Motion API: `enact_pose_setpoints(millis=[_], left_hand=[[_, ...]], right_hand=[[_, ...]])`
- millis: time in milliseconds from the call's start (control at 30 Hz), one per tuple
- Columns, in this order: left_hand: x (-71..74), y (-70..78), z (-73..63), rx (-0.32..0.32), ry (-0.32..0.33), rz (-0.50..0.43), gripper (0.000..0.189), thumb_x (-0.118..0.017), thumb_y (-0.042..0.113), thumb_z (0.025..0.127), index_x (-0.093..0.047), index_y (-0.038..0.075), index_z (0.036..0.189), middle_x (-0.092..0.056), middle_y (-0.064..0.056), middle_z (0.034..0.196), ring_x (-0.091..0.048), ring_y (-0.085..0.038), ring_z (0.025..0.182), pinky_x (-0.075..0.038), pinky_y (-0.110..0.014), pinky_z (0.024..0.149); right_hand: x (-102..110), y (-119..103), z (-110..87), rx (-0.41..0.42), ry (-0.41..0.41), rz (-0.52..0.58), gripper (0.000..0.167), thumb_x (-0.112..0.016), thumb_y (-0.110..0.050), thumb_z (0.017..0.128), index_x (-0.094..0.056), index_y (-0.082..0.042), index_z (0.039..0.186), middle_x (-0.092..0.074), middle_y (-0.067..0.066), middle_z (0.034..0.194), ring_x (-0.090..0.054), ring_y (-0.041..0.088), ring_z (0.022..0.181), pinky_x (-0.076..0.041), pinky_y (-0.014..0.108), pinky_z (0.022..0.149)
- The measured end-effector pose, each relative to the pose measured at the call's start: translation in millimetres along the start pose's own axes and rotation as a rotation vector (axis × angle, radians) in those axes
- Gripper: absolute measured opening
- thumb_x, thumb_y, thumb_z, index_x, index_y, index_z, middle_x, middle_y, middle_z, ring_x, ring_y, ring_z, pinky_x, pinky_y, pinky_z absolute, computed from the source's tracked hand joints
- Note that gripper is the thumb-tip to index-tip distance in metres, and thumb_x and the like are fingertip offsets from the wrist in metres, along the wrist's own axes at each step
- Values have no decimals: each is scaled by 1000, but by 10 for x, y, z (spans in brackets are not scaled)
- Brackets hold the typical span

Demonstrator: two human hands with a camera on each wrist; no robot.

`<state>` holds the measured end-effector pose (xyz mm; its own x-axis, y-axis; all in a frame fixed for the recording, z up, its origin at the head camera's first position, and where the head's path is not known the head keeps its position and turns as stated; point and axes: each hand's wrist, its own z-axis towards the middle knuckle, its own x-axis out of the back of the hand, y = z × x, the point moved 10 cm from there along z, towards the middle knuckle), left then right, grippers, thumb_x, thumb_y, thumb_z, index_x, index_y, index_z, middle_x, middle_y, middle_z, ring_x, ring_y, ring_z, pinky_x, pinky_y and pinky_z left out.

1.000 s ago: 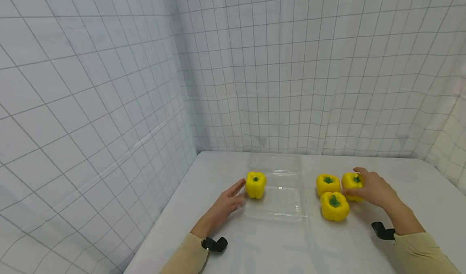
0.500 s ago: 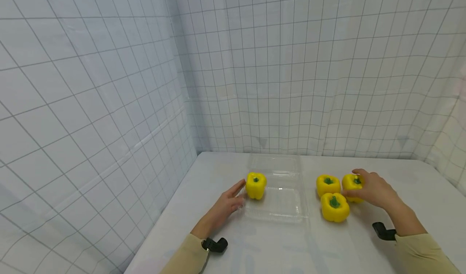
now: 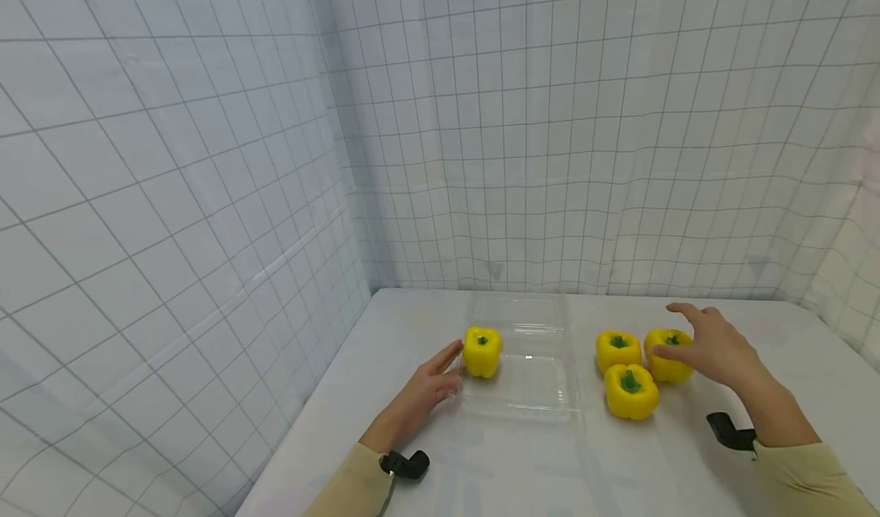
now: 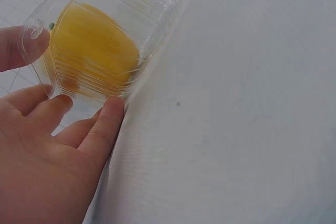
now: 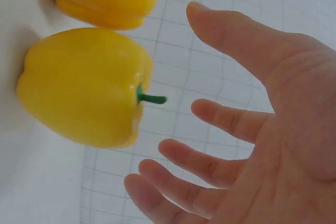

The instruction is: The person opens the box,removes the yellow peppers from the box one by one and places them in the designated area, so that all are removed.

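My right hand (image 3: 718, 349) is beside and over the rightmost yellow bell pepper (image 3: 675, 368), its thumb overlapping it in the head view. In the right wrist view, the fingers and thumb are spread apart, with a gap between them and a yellow bell pepper (image 5: 84, 87) with a green stem. My left hand (image 3: 422, 389) touches the left side of a clear plastic clamshell container (image 3: 543, 406). Its thumb (image 4: 26, 48) lies at the rim and its other fingers rest along the outer wall. One yellow bell pepper (image 3: 483, 353) stands inside that container, at its left.
Two more yellow bell peppers stand left of the right hand, one at the back (image 3: 619, 358) and one at the front (image 3: 631, 395). The container's lid (image 3: 517, 311) lies folded back. White gridded curtains (image 3: 467, 120) enclose the white table (image 3: 509, 471).
My right hand has lifted and shifted slightly right, its fingers spreading wider, and more of the rightmost bell pepper shows. My left hand stays in place at the container.
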<state>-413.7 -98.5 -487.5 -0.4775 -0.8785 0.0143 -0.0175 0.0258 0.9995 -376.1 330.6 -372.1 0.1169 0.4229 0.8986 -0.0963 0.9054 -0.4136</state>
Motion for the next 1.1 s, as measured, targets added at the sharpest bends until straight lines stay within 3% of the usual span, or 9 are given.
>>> enact_pose_setpoints(millis=[133,433,600,800,1100], left_hand=[[7,6,4,-4,4,9,72,-58,13,98,-26,27,161,-16,4,167,-25,-28,149,-26,-51,116],[-1,13,15,-5,-2,2,72,-58,13,98,-26,27,161,-17,4,167,-26,-27,149,-29,-48,113],[1,5,19,-7,-5,-11,72,-57,11,99,-25,26,161,-16,4,167,-30,-26,148,-32,-44,109],[-1,13,21,-2,0,-7,72,-58,13,99,-26,29,161,-17,6,167,-30,-25,148,-30,-46,112],[-5,-2,14,10,7,-14,72,-58,13,99,-25,26,161,-17,3,167,-29,-27,148,-31,-46,114]], right_hand=[[63,-118,-2,21,34,-8,99,-74,-65,80,-39,0,147,-37,41,131,-56,52,97,-50,64,69],[93,-431,-19,83,88,20,87,-78,-52,83,-43,-4,147,-41,36,133,-51,53,105,-46,68,77],[40,-593,23,131,91,32,82,-79,-48,83,-45,-6,145,-42,34,134,-50,53,109,-45,69,80],[-62,-743,79,142,78,38,79,-79,-46,84,-47,-8,146,-45,29,132,-52,46,103,-48,61,76],[-218,-990,117,170,62,73,78,-79,-46,85,-47,-11,147,-45,26,138,-51,46,113,-49,63,84]])
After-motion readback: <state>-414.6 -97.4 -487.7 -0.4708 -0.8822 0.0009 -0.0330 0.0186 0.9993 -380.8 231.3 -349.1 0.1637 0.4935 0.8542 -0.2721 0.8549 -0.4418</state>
